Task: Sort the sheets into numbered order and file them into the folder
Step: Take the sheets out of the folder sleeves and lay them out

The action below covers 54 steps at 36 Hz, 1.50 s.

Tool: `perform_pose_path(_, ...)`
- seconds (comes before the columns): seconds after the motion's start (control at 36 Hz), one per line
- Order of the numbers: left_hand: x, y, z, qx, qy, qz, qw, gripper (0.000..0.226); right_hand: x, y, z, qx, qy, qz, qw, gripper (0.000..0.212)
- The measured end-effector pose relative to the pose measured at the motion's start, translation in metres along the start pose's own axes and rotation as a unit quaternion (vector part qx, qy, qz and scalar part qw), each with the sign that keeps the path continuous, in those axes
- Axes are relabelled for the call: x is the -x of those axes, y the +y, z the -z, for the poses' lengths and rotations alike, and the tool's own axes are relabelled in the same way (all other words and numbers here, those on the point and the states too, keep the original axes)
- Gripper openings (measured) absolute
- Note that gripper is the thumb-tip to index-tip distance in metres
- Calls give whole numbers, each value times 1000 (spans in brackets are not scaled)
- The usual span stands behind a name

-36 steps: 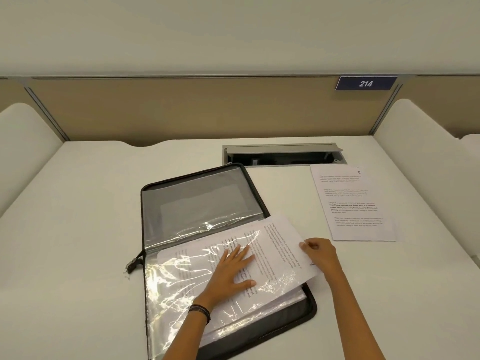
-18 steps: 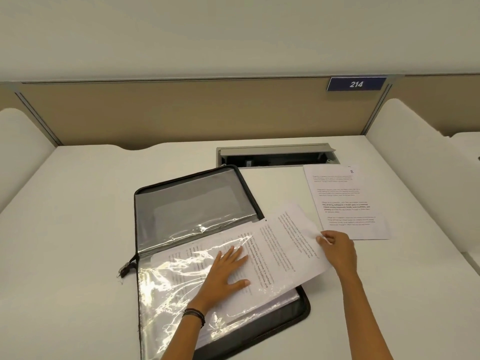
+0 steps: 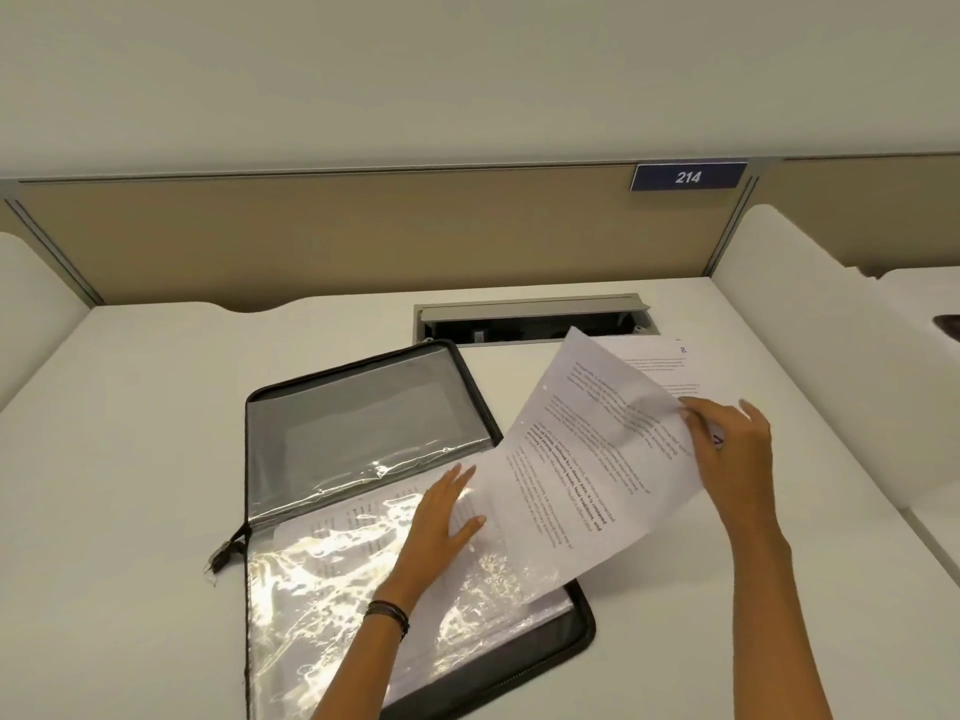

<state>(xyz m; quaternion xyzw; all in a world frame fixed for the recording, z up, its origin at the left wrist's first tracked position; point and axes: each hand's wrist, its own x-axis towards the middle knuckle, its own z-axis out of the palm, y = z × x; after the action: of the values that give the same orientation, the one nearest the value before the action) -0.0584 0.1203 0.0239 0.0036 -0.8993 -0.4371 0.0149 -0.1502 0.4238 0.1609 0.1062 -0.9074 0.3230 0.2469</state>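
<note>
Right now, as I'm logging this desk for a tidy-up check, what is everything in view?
desk: one, white, underneath all
partition: one, beige, behind the desk
dividers: two, white, either side
sign: one, blue, reads 214, on the partition
hatch: one, grey, recessed at the desk's far side
folder: one, black with clear sleeves, open mid-desk
filed sheets: count unclear, white, inside the folder's near half
held sheet: one, white, above the folder's right side
desk sheet: one, white, far right, partly behind the held sheet
dark thing: one, cut off at right edge, unidentifiable
bracelet: one or more, dark, left wrist
left hand: flat on the folder's near half
right hand: pinches the held sheet's edge
</note>
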Motion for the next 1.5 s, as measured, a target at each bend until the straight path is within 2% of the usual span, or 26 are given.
perform_pose_path(0.11,-22,30,5,42,3,0,999,70,-8,-6,12,-28,27,31,999,40)
perform_pose_path(0.22,-48,48,4,70,7,-21,997,82,-12,-6,22,-60,69,60,994,39)
perform_pose_path(0.36,-79,68,-6,89,4,-36,995,85,-15,1,37,-111,86,23,990,38)
perform_pose_path(0.42,-90,73,-12,74,9,-47,996,75,-17,8,40,-122,87,15,989,37)
perform_pose_path(0.53,-98,88,-22,66,51,-53,995,18,-21,25,42,-123,94,-12,988,34)
perform_pose_path(0.61,-89,91,-25,69,66,-34,995,16,-22,32,40,-115,115,-33,986,31)
perform_pose_path(0.69,-84,95,-30,122,59,-23,990,14,-21,37,38,-106,153,-61,981,21)
perform_pose_path(0.78,-81,102,-31,179,53,33,982,15,-23,44,31,-46,184,-68,980,30)
perform_pose_path(0.81,-101,114,-55,200,37,64,977,14,-34,74,33,-21,187,-93,978,35)
perform_pose_path(0.92,-113,121,-73,283,7,170,944,17,-32,103,20,-10,146,-156,977,50)
perform_pose_path(1.03,-109,115,-85,327,-16,234,916,16,-13,107,3,-48,14,-199,979,51)
perform_pose_path(1.14,-108,112,-102,367,-28,274,888,17,13,119,-17,-60,-118,-279,951,45)
perform_pose_path(1.22,-113,114,-120,377,-30,290,879,17,28,133,-27,-52,-169,-352,919,46)
perform_pose_path(1.31,-117,121,-135,368,-34,297,880,23,36,141,-28,-55,-169,-398,900,46)
perform_pose_path(1.5,-128,129,-154,355,-39,297,886,23,38,162,-16,-92,-67,-433,894,33)
